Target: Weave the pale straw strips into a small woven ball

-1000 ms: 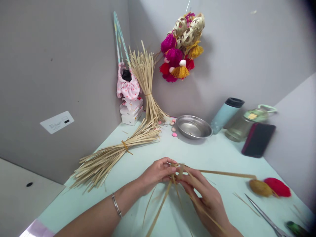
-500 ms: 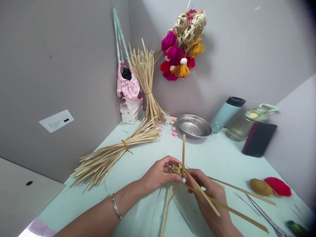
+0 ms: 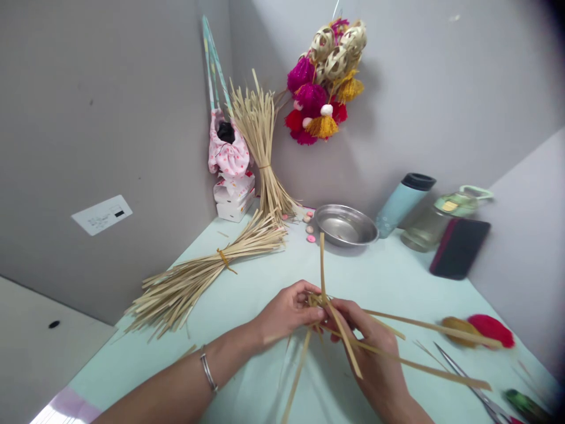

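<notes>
Between my hands, above the table, is a small weave of flat bamboo strips (image 3: 316, 301), partly covered by my fingers. Its long loose strips fan out upward, downward and to the right. My left hand (image 3: 296, 306) pinches the weave from the left, thumb in front. My right hand (image 3: 368, 338) is closed at its right side, with fingertips on the strips; one strip (image 3: 344, 338) crosses over this hand. A tied bundle of strips (image 3: 207, 268) lies on the table beyond my left forearm.
An upright strip bundle (image 3: 263, 147) leans in the corner beside a polka-dot bag (image 3: 229, 147). Further right stand a metal bowl (image 3: 346, 225), a blue tumbler (image 3: 405, 203), a green bottle (image 3: 441, 221) and a phone (image 3: 460, 248). Scissors (image 3: 470, 380) and red yarn (image 3: 491, 331) lie at right.
The upright strip has tipped slightly left, and the loose strips on the right have swung. Both hands keep hold of the weave in nearly the same place. The view has shifted slightly.
</notes>
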`<state>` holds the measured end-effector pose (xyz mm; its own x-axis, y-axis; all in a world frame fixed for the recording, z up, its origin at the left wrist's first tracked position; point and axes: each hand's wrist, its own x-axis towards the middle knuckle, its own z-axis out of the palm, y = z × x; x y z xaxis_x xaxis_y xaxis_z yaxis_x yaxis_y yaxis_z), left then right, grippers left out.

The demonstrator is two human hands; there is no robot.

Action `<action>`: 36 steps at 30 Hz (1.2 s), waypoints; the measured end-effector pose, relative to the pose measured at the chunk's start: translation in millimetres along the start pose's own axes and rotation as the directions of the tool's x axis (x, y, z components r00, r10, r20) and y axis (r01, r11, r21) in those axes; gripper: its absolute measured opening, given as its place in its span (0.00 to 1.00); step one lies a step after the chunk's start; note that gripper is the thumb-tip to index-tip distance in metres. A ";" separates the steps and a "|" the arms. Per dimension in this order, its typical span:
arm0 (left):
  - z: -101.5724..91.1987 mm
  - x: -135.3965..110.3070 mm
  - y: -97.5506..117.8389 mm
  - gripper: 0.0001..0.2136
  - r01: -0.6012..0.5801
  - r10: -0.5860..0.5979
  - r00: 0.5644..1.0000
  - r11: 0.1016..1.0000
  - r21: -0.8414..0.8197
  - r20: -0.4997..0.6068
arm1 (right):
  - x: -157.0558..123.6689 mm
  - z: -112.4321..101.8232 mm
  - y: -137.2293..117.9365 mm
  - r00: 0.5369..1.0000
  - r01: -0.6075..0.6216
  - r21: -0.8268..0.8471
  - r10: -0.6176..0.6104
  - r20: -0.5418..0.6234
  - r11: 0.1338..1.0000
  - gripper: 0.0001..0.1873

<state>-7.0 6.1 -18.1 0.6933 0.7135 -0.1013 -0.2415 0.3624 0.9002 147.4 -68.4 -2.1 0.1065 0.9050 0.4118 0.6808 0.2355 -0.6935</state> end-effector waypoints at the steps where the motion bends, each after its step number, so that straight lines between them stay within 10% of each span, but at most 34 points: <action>1: -0.3 -0.5 0.9 0.21 0.004 -0.004 1.000 0.999 -0.040 -0.001 | -0.8 0.1 -0.4 1.000 0.024 0.014 -0.024 -0.002 1.000 0.08; 36: 2.3 -3.3 -0.6 0.12 0.015 -0.011 1.000 0.970 -0.245 0.016 | 0.9 5.2 1.2 0.984 0.179 0.013 -0.179 0.014 0.984 0.08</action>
<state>-7.6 2.2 -17.3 0.7066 0.6999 -0.1048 -0.3899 0.5086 0.7677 144.5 -65.5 -5.6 -0.0277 0.8531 0.5211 0.6791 0.3985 -0.6164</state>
